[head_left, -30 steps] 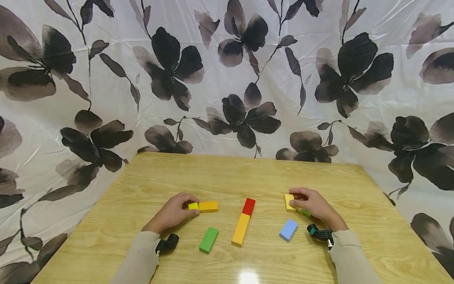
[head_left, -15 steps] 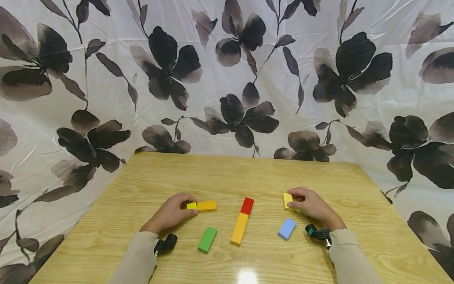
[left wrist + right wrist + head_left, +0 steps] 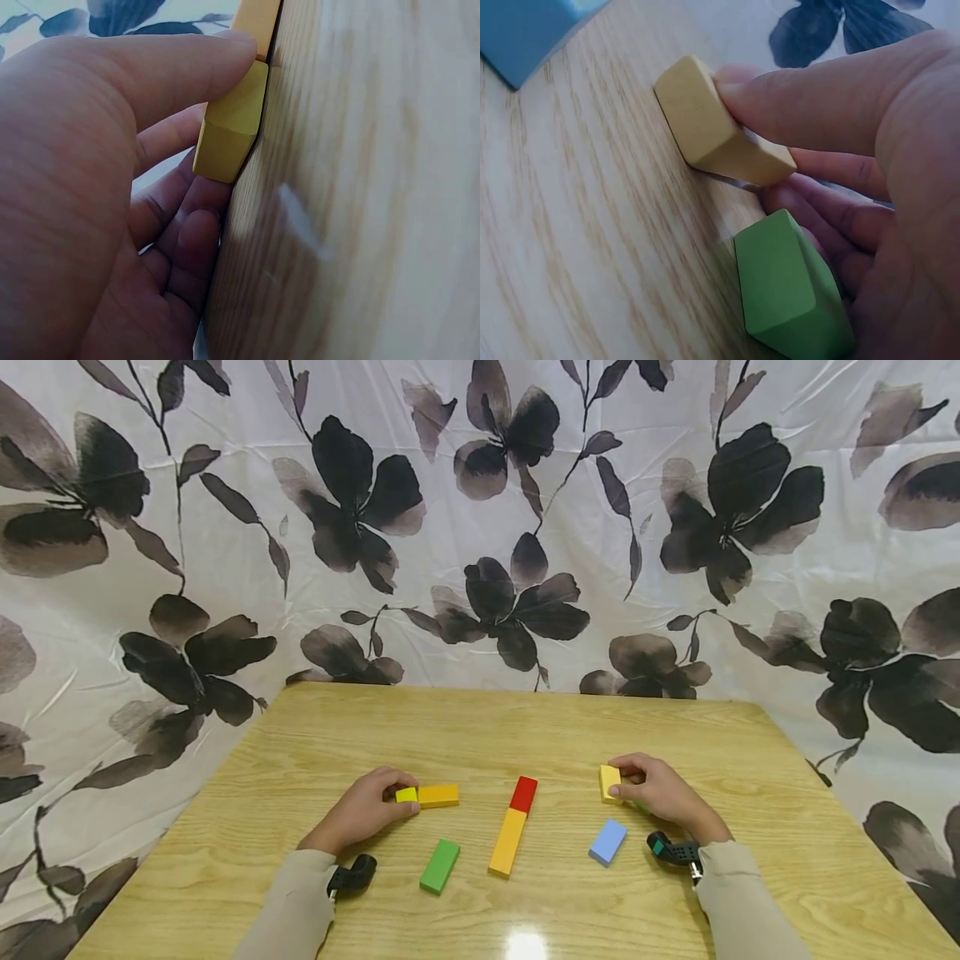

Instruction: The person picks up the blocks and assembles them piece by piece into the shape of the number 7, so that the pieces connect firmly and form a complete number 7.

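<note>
My left hand (image 3: 365, 808) pinches a small bright yellow block (image 3: 406, 795) between thumb and fingers at the table's left. An orange block (image 3: 438, 796) lies end to end with it, on its right. In the left wrist view, the yellow block (image 3: 229, 127) sits at the tabletop with my thumb over its side. Over on the right, my right hand (image 3: 666, 793) grips a pale yellow block (image 3: 607, 784) by its sides. Close beneath that palm is a green block (image 3: 780, 277), mostly hidden in the head view but plain in the right wrist view.
Between the hands, a red block (image 3: 524, 794) and a long orange block (image 3: 507, 843) form one slanted line. Nearer me lie another green block (image 3: 439, 866) and a blue block (image 3: 607, 842). A floral cloth (image 3: 442, 527) hangs behind the wooden table (image 3: 480, 727).
</note>
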`<state>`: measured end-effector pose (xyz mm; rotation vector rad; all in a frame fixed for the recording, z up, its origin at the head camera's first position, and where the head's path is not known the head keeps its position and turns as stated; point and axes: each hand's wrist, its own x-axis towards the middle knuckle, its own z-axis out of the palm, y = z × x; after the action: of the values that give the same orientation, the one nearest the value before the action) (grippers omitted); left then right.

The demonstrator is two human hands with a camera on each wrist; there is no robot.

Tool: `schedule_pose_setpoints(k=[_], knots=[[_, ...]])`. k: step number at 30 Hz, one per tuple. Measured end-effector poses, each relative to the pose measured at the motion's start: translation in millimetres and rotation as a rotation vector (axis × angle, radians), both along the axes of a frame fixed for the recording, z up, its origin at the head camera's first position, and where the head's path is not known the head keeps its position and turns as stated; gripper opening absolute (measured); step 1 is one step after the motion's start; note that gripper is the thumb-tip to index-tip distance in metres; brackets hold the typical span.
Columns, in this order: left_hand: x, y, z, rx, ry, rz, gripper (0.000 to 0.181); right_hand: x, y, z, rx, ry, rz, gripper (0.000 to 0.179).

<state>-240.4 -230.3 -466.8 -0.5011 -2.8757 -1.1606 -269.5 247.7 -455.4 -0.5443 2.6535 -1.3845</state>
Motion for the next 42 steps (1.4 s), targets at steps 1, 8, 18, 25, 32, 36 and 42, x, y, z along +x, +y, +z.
schedule_pose_setpoints(k=[1, 8, 18, 25, 32, 36, 42], knots=[[-0.3, 0.0, 0.0, 0.000, 0.003, -0.001, 0.027, -0.4, 0, 0.1, -0.006, -0.004, 0.005, 0.052], [-0.8, 0.7, -0.5, 0.003, -0.001, 0.007, 0.026, -4.6, 3, -4.8, -0.055, -0.025, 0.007, 0.053], [0.6, 3.4, 3.1, 0.003, 0.000, 0.010, 0.026, -4.3, 2, -0.2, -0.052, -0.003, -0.004, 0.047], [0.5, 3.5, 1.6, 0.007, -0.003, 0.011, 0.025, -2.8, -2, 4.1, -0.036, 0.013, -0.022, 0.039], [0.4, 2.8, 0.7, 0.010, 0.004, 0.004, 0.026, -4.4, -4, 4.8, -0.001, 0.028, -0.047, 0.040], [1.2, 3.1, 0.8, 0.003, 0.001, 0.007, 0.026, -3.0, -5, 6.8, 0.009, 0.032, -0.053, 0.043], [1.4, 4.2, 2.5, -0.006, 0.007, 0.013, 0.027, -2.3, -5, 8.6, 0.015, 0.016, -0.075, 0.046]])
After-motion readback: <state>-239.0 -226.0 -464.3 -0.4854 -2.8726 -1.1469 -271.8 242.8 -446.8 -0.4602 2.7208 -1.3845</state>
